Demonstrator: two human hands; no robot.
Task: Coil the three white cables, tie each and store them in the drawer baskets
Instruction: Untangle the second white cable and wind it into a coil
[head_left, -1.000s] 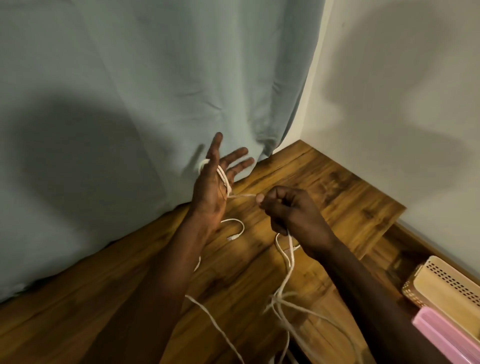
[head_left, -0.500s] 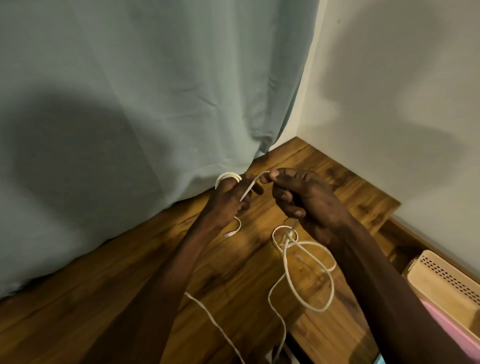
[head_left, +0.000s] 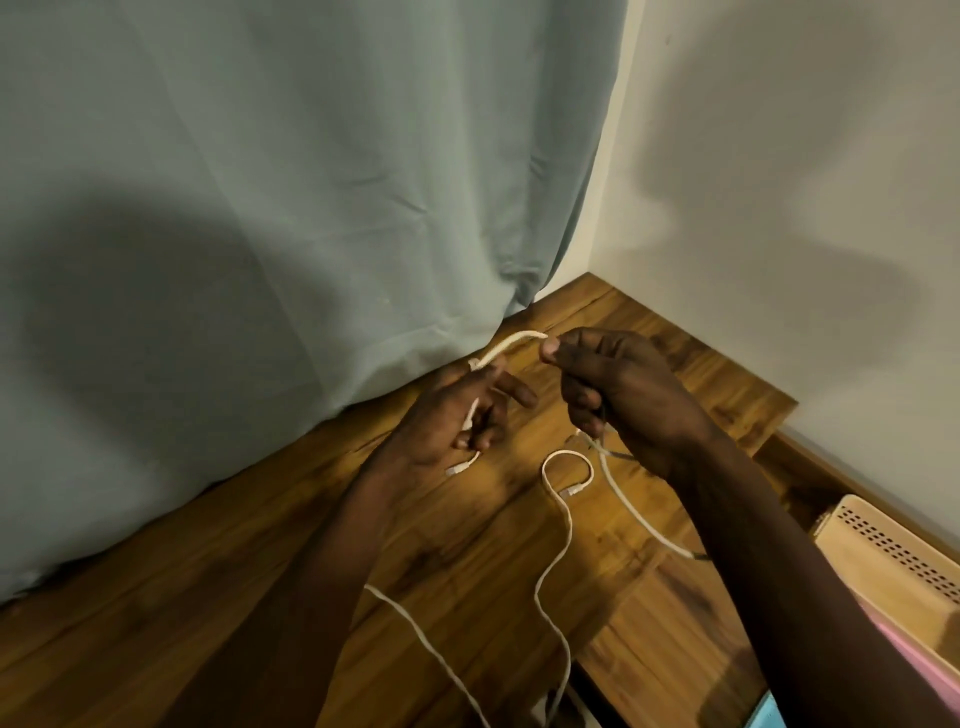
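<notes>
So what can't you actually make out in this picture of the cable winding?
- White cable: how many turns sit on the left hand is hidden by its fingers.
- Cable tails: cut off by the bottom edge.
- Beige basket: cut off at right; its contents are unseen.
- Right hand: its palm faces away.

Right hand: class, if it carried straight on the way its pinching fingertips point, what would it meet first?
Probably the left hand: the right hand points leftward along the white cable stretched between them, though depth is uncertain.

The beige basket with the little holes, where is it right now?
The beige basket sits at the right edge of the head view, below the wooden tabletop and right of the right forearm, with something pink just in front of it.
</notes>
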